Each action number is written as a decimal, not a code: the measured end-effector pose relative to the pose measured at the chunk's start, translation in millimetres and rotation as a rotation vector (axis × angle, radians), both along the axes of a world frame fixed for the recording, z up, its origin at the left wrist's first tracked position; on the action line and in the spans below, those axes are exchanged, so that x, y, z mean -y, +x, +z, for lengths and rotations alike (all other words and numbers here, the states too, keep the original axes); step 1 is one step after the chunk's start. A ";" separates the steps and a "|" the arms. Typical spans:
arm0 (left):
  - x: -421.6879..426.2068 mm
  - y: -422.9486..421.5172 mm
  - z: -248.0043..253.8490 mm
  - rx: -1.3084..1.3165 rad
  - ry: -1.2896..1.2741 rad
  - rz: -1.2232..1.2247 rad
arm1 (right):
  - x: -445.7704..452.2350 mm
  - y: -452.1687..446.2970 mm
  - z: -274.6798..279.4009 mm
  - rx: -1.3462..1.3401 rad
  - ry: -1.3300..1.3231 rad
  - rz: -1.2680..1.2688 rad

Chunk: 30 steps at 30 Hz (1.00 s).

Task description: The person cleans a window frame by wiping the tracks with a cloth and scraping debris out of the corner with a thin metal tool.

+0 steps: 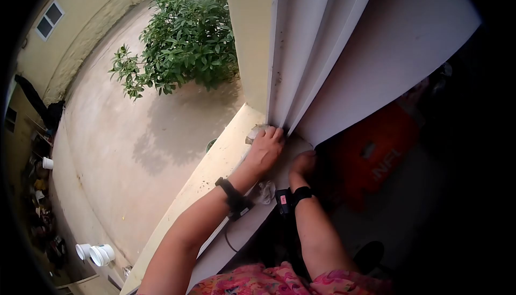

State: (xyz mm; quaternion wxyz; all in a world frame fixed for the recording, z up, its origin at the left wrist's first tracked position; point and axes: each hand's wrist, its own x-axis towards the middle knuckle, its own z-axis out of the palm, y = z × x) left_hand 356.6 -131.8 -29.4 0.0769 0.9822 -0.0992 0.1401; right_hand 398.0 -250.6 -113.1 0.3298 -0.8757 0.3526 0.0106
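Note:
My left hand (267, 145) is at the foot of a white window frame (285, 80), its fingers curled down against the bottom corner where frame and sill meet. Just beyond its knuckles shows a small pale, dirty patch or scrap (257, 133); what the fingers hold, if anything, is hidden. My right hand (302, 163) is in shadow beside the lower corner of a large white panel (376, 53), and its fingers cannot be made out. Between my forearms a crumpled whitish tissue or rag (264, 193) lies on the sill (242, 229). Both wrists wear black straps.
Outside the cream ledge (185, 201) is a concrete yard (107, 177) with a leafy bush (185, 37). White buckets (102, 254) and clutter (43, 203) stand along its left side. Indoors, a red-orange cloth with lettering (376, 155) is in the dark at right.

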 end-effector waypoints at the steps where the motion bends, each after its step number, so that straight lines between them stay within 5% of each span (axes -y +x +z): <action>1: 2.0 0.9 -4.0 0.002 -0.002 -0.004 | 0.5 1.2 -2.9 0.002 0.008 0.019; 6: 8.1 -6.1 -10.8 -0.019 0.044 0.208 | -1.1 2.2 -3.7 -0.036 0.000 0.016; 16: -4.7 -24.3 -14.5 -0.094 -0.089 0.095 | -1.4 -1.5 9.6 -0.055 0.047 0.045; 30: 29.0 8.5 -21.7 0.053 -0.532 0.391 | -0.8 1.5 4.9 -0.045 -0.012 -0.009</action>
